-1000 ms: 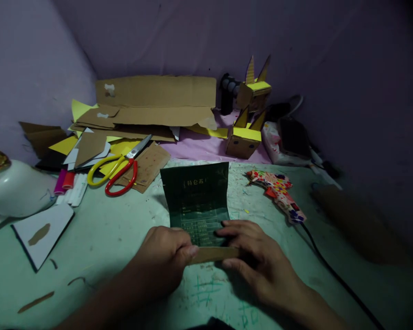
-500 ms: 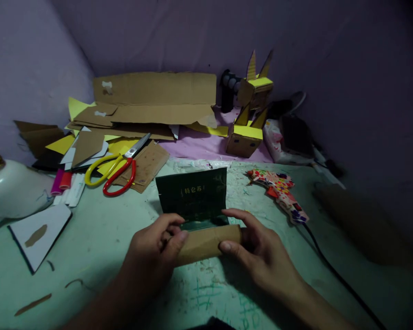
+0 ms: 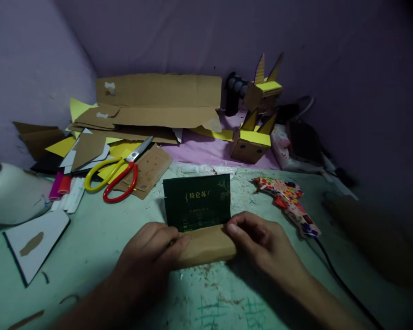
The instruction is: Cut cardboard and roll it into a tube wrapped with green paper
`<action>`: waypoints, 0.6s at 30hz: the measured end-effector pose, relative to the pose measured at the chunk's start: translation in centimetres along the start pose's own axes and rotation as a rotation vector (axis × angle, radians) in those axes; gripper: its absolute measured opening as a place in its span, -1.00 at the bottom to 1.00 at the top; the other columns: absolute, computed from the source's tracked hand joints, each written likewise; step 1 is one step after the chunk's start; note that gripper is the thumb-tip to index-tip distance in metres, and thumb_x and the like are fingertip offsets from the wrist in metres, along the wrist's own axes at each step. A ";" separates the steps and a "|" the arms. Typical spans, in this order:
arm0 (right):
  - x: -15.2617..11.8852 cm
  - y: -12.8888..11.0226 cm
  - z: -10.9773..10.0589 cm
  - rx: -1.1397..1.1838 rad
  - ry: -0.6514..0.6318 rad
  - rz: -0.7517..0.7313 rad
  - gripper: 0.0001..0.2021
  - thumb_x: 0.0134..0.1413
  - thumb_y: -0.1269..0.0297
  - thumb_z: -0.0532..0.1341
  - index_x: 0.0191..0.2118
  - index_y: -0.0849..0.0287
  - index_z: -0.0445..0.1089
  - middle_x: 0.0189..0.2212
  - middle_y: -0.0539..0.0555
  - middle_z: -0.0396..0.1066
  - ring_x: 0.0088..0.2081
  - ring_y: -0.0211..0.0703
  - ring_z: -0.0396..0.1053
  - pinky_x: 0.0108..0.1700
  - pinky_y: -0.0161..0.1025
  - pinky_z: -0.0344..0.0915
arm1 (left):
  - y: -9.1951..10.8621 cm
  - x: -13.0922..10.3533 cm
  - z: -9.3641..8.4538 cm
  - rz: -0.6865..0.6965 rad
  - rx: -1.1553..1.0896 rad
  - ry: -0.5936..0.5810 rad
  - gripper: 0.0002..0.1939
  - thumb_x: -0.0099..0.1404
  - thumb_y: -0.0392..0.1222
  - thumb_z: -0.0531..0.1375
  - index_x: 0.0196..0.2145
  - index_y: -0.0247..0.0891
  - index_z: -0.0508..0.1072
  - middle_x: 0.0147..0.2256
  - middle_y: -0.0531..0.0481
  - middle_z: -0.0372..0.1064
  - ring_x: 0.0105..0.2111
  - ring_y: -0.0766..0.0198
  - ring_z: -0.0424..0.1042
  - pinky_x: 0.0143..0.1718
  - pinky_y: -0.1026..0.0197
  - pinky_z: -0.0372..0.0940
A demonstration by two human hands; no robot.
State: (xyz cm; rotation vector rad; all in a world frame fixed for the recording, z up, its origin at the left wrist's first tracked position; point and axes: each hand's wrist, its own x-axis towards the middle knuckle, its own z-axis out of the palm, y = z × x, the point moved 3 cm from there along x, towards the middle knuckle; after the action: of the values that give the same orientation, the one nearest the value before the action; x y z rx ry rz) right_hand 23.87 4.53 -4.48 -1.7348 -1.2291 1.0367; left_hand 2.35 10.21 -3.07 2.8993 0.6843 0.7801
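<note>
A folded piece of cardboard (image 3: 206, 246) has a brown strip in front and a dark green panel (image 3: 197, 201) with gold print standing up behind it. My left hand (image 3: 153, 250) is closed on the left end, thumb on the brown strip. At the right end, my right hand (image 3: 258, 238) pinches the upper corner where brown and green meet. The fold lies low over the green table (image 3: 134, 293). The undersides of the fingers are partly hidden.
Scissors (image 3: 119, 172) and markers (image 3: 67, 190) lie at the left, by a white object (image 3: 15, 192). Cardboard (image 3: 158, 91) rests along the wall. Two eared cardboard boxes (image 3: 250, 145) stand behind, and a patterned glue gun (image 3: 291, 204) with a cord lies at the right.
My right thumb has moved from the front of the brown strip up to its top corner. The green panel stands more upright and shows more print. The view has shifted slightly.
</note>
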 end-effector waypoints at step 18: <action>-0.5 -0.3 -0.4 -0.496 0.146 -0.374 -0.76 -0.17 0.51 0.10 -0.40 0.10 0.45 -0.53 0.01 0.46 -0.54 -0.17 0.44 -0.53 -0.30 0.27 | -4.6 3.1 1.3 -0.505 -0.548 -0.256 -0.76 0.00 -0.38 0.02 -0.56 -0.21 0.47 -0.60 0.12 0.42 -0.60 0.37 0.36 -0.58 0.38 0.14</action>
State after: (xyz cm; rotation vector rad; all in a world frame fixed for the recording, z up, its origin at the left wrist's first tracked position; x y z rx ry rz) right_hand 24.00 4.06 -3.96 -1.7964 -1.7315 0.3971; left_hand 3.55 15.76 -3.56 2.1488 0.9373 0.4311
